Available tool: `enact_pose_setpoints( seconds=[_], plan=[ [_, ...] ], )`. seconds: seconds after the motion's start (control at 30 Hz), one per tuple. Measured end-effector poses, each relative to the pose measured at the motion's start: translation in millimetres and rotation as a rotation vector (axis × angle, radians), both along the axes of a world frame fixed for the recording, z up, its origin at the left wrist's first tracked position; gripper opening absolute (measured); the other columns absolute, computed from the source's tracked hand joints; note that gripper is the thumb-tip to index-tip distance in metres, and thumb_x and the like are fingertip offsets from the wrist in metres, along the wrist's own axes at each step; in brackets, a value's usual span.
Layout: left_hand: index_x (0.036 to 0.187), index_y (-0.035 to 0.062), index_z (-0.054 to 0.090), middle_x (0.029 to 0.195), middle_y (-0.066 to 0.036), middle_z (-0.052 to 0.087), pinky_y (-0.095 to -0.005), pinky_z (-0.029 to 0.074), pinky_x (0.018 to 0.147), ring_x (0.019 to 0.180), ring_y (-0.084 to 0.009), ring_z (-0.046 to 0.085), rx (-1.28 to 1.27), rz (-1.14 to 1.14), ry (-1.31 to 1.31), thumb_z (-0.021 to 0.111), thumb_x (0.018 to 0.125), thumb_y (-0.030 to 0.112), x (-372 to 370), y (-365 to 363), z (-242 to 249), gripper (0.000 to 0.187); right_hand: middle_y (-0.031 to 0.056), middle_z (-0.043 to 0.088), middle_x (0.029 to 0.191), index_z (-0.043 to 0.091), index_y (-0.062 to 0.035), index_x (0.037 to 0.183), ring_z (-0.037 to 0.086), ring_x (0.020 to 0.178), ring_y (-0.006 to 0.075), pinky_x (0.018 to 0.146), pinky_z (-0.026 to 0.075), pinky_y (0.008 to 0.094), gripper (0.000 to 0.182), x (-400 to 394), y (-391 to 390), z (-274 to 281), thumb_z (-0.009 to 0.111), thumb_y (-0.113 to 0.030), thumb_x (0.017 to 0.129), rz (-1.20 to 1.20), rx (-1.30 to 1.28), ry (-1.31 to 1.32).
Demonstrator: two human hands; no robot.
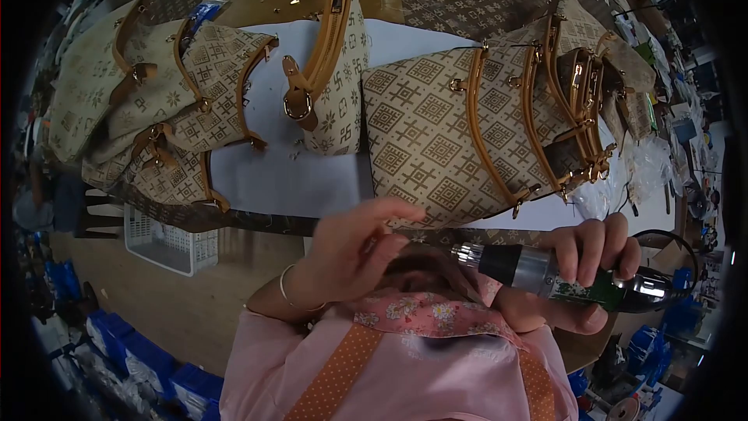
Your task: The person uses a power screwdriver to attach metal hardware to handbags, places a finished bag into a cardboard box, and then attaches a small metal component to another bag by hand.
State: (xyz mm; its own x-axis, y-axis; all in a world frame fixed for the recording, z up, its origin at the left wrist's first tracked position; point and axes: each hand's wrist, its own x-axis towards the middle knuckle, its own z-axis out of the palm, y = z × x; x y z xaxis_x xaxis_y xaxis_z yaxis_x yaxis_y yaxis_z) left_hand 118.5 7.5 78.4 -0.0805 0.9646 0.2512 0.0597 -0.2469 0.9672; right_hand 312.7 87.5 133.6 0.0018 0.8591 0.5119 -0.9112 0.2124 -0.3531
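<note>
My right hand (594, 265) is wrapped round an electric screwdriver (538, 271) with a silver tip, a black collar and a green body. The tool lies level, its tip pointing left toward my other hand. My left hand (354, 248), with a bangle at the wrist, is raised near the tip; its thumb and forefinger are apart, with nothing visible between them. Just beyond is a beige patterned bag piece (425, 129) with tan trim, overlapping others at the right. An upright patterned piece (343, 97) with a tan strap and ring stands at the middle.
More patterned bags (175, 82) with tan trim are piled at the left of the white table sheet (273, 175). A white plastic basket (183, 248) sits below the table edge at left. Blue bins (144, 362) line the lower left. Clear plastic wrapping (650, 164) lies at the right.
</note>
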Motion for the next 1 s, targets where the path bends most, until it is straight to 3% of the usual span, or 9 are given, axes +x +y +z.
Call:
enact_pose_setpoints(
  seconds=[0.1,0.17,0.27,0.33,0.43,0.6,0.7,0.8,1.0],
  plan=[
    [0.109,0.0002,0.050,0.097,-0.006,0.059,-0.0158,0.038,0.054,0.060,-0.0039,0.045,0.252,0.431,-0.048,0.049,0.087,0.001,-29,-3,6,0.023,-0.0004,0.037,0.080,0.045,-0.0129,0.084,0.049,0.063,0.0132,0.053,0.046,0.0258,0.044,-1,0,9,0.070,0.007,0.054,-0.019,0.031,0.040],
    [0.110,-0.0032,0.049,0.091,-0.008,0.055,-0.0184,0.036,0.053,0.061,-0.0049,0.043,0.434,0.582,-0.072,0.043,0.091,0.005,-64,15,8,0.022,-0.0005,0.038,0.079,0.046,-0.0125,0.086,0.049,0.063,0.0123,0.054,0.047,0.0251,0.045,-6,-1,15,0.070,0.010,0.055,-0.037,0.060,0.049],
    [0.112,-0.0018,0.050,0.094,-0.007,0.055,-0.0183,0.036,0.056,0.064,-0.0047,0.043,0.302,0.605,-0.053,0.043,0.091,0.004,-103,52,22,0.024,-0.0010,0.038,0.078,0.046,-0.0124,0.086,0.048,0.062,0.0117,0.055,0.047,0.0249,0.045,-17,-1,25,0.071,0.010,0.056,-0.027,0.118,0.110],
    [0.114,0.0006,0.054,0.098,-0.001,0.058,-0.0142,0.036,0.055,0.065,-0.0013,0.044,0.262,0.198,-0.004,0.046,0.092,0.011,-121,71,21,0.025,-0.0012,0.038,0.077,0.046,-0.0125,0.086,0.048,0.062,0.0114,0.055,0.047,0.0248,0.045,-31,3,32,0.071,0.009,0.056,-0.048,0.178,0.140],
    [0.110,0.0018,0.058,0.093,0.000,0.060,-0.0131,0.037,0.055,0.067,-0.0004,0.048,0.090,-0.090,0.033,0.046,0.092,0.010,-139,84,25,0.023,-0.0014,0.039,0.076,0.047,-0.0125,0.086,0.047,0.060,0.0109,0.054,0.047,0.0248,0.044,-53,5,43,0.072,0.009,0.056,-0.100,0.253,0.153],
    [0.108,0.0023,0.060,0.088,0.001,0.062,-0.0129,0.039,0.055,0.067,0.0000,0.050,0.072,-0.222,-0.183,0.046,0.092,0.010,-137,90,17,0.023,0.0001,0.040,0.078,0.050,-0.0108,0.086,0.048,0.066,0.0107,0.061,0.045,0.0228,0.041,-84,13,46,0.066,0.002,0.051,-0.026,0.377,0.101],
    [0.110,0.0022,0.059,0.088,0.000,0.062,-0.0137,0.040,0.055,0.067,-0.0005,0.051,0.050,-0.263,-0.230,0.046,0.091,0.008,-133,91,12,0.023,0.0000,0.040,0.077,0.050,-0.0107,0.087,0.048,0.066,0.0101,0.060,0.044,0.0222,0.041,-102,14,44,0.066,0.002,0.051,-0.030,0.344,0.272],
    [0.109,0.0011,0.058,0.089,-0.001,0.062,-0.0139,0.040,0.055,0.069,-0.0010,0.052,0.077,-0.262,-0.306,0.047,0.091,0.006,-129,90,11,0.022,-0.0005,0.040,0.078,0.050,-0.0111,0.087,0.047,0.067,0.0099,0.061,0.044,0.0218,0.040,-95,22,39,0.067,0.000,0.052,-0.038,0.457,-0.050],
    [0.100,-0.0023,0.058,0.091,-0.006,0.063,-0.0185,0.047,0.069,0.080,-0.0067,0.057,0.068,-0.302,-0.502,0.050,0.088,0.002,-127,90,5,0.014,-0.0011,0.038,0.080,0.050,-0.0119,0.088,0.045,0.069,0.0100,0.062,0.043,0.0222,0.039,-124,23,33,0.066,-0.004,0.053,-0.117,0.462,-0.023]
  ],
)
